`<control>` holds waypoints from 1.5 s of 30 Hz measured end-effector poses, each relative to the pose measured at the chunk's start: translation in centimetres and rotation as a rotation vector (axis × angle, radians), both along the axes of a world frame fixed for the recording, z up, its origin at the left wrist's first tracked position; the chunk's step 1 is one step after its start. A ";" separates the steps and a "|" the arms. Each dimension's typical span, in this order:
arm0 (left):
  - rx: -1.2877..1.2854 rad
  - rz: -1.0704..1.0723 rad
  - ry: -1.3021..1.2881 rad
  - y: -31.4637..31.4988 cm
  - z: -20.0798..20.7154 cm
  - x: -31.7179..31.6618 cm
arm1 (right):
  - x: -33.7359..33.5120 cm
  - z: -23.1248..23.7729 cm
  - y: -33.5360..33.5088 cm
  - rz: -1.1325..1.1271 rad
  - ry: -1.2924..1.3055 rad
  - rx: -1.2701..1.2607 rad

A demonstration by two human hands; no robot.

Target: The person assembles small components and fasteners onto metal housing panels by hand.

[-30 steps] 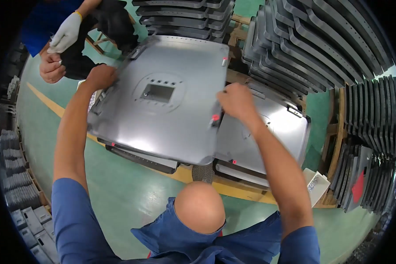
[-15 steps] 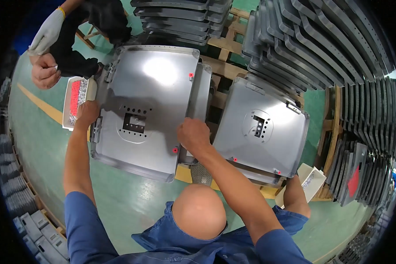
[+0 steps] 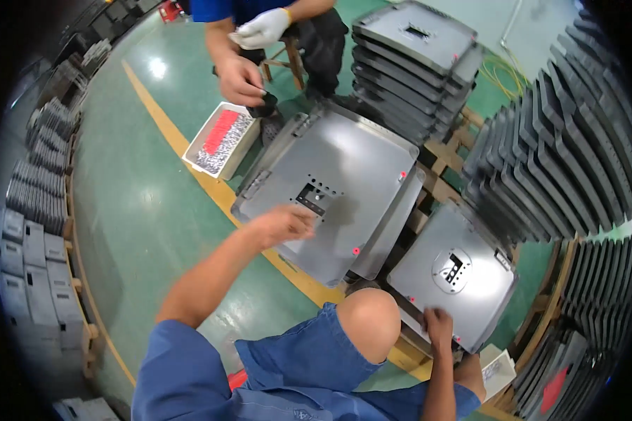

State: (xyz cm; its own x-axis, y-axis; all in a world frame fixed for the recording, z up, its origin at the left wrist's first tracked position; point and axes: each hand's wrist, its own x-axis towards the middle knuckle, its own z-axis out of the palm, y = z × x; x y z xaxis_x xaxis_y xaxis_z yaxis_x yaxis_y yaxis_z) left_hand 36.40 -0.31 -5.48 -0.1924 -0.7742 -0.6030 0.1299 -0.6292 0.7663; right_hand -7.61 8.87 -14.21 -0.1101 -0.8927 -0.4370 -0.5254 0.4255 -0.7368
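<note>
A large grey metal panel (image 3: pixel 361 154) lies in front of me, with a cutout, rows of holes and red pieces (image 3: pixel 356 250) at two corners. My left hand (image 3: pixel 288 226) is over its near left part, fingers curled closed; anything in them is too small to make out. To the right lies a smaller grey panel (image 3: pixel 418 265) with a round recess and cutout, and small red pieces along its near edge. My right hand (image 3: pixel 439 328) is at that near edge, between the red pieces, fingers bent closed. Its grip is dark, so what it holds is unclear.
A white bin (image 3: pixel 214 140) of red and silvery small parts stands on the floor at left. Beyond sits a co-worker with one white glove (image 3: pixel 263 29). Stacked panels (image 3: pixel 393 84) rise behind, with more racked at right. Another white bin (image 3: pixel 498 370) is beside my leg.
My left hand has come from the white bin to over the larger panel. My right hand has left that panel's right edge for the smaller panel's near edge. The view has turned left.
</note>
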 end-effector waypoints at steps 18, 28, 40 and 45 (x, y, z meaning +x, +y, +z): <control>-0.241 -0.383 0.361 7.8 8.7 -29.3 | 2.8 10.6 9.9 -0.307 -0.464 -0.029; -0.283 -0.347 0.368 9.5 4.2 -33.5 | 0.1 14.7 7.9 -0.442 -0.624 -0.256; -0.233 -0.244 0.461 8.5 4.6 -32.3 | 2.9 15.0 6.9 -0.512 -0.643 -0.353; -0.206 -0.310 0.454 8.8 5.2 -32.0 | 2.5 14.6 6.7 -0.589 -0.733 -0.436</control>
State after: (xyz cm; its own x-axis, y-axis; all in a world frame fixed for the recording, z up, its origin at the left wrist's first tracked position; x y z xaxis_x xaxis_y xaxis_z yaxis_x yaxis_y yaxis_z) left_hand 4.39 8.51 -0.26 -0.6325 -0.7329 -0.2505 0.3074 -0.5344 0.7874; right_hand -5.14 15.55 0.39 -0.4177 -0.8804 -0.2244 0.3187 0.0892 -0.9436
